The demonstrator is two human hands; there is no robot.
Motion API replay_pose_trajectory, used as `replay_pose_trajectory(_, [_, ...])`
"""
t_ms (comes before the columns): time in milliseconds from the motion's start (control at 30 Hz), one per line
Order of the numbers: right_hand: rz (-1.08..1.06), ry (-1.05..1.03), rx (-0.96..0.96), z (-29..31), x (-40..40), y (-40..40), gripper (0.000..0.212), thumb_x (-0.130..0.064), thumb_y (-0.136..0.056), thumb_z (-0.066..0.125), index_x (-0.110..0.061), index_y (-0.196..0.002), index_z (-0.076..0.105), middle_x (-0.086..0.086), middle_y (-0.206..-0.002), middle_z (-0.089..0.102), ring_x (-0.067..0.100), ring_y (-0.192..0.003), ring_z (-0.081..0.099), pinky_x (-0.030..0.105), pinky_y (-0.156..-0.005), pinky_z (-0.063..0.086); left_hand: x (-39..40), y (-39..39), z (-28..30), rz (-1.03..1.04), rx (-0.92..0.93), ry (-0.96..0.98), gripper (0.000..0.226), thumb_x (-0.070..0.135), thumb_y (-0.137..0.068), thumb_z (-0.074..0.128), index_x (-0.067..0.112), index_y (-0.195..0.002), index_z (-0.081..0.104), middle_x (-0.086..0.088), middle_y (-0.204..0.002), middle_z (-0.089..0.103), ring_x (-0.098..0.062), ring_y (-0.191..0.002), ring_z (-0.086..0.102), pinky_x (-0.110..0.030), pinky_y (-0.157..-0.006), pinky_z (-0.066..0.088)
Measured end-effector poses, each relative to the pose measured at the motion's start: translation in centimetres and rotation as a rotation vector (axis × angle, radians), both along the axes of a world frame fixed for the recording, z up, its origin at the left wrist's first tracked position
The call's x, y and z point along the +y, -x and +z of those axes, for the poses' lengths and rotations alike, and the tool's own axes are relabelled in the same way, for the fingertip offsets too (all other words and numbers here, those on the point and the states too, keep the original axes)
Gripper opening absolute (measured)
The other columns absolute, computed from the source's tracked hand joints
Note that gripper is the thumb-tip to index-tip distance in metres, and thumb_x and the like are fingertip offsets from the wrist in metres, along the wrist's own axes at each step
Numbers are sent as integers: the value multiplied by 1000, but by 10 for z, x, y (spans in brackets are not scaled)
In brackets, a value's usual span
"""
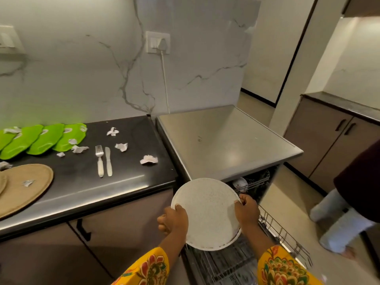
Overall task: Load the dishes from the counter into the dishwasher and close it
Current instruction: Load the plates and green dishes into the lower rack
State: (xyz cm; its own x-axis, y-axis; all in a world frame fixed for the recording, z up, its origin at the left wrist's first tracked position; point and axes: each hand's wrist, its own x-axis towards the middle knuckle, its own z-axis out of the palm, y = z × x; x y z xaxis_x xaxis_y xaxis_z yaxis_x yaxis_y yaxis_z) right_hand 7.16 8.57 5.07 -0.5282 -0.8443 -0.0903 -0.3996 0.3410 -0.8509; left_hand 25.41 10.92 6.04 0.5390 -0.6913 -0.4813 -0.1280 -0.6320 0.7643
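Observation:
I hold a round white speckled plate [207, 212] flat above the pulled-out lower rack [283, 229] of the open dishwasher [226, 140]. My left hand [174, 220] grips its left rim and my right hand [246, 210] grips its right rim. On the black counter [127, 182] lie a fork [100, 160] and a knife [108, 161] side by side. Several green plates [43, 138] overlap at the back left. A tan round plate [24, 186] sits at the front left. A white dish [240, 183] shows in the upper rack.
Crumpled paper scraps [148, 159] are scattered over the counter and plates. Another person's legs [339, 219] stand on the floor to the right of the dishwasher. A plug and cord [162, 46] hang on the marble wall. Cabinets [333, 136] line the right side.

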Motion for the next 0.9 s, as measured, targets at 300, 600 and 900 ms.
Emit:
replay_pose_trajectory(300, [-120, -89, -56, -37, 21, 89, 25, 2, -82, 58, 13, -104, 62, 29, -107, 63, 41, -102, 56, 43, -88, 44, -6, 84, -35, -144, -2, -46, 39, 34, -99, 37, 9, -129, 42, -16, -127, 49, -36, -116, 48, -54, -100, 41])
replay_pose_trajectory(600, [-110, -237, -61, -77, 44, 147, 10, 1, -81, 59, -4, -83, 68, 20, -90, 60, 31, -92, 57, 34, -79, 41, -5, 137, -63, -229, 43, -111, 35, 11, -99, 31, 0, -128, 48, -21, -127, 53, -35, -111, 52, -37, -90, 43])
replay_pose_trajectory(900, [-123, -415, -95, -122, 57, 174, 34, -7, -84, 59, 0, -117, 62, 20, -118, 61, 36, -113, 54, 40, -98, 43, -4, 165, -96, -287, 1, -200, 36, 4, -98, 33, 5, -129, 49, -18, -127, 52, -32, -105, 51, -32, -80, 40])
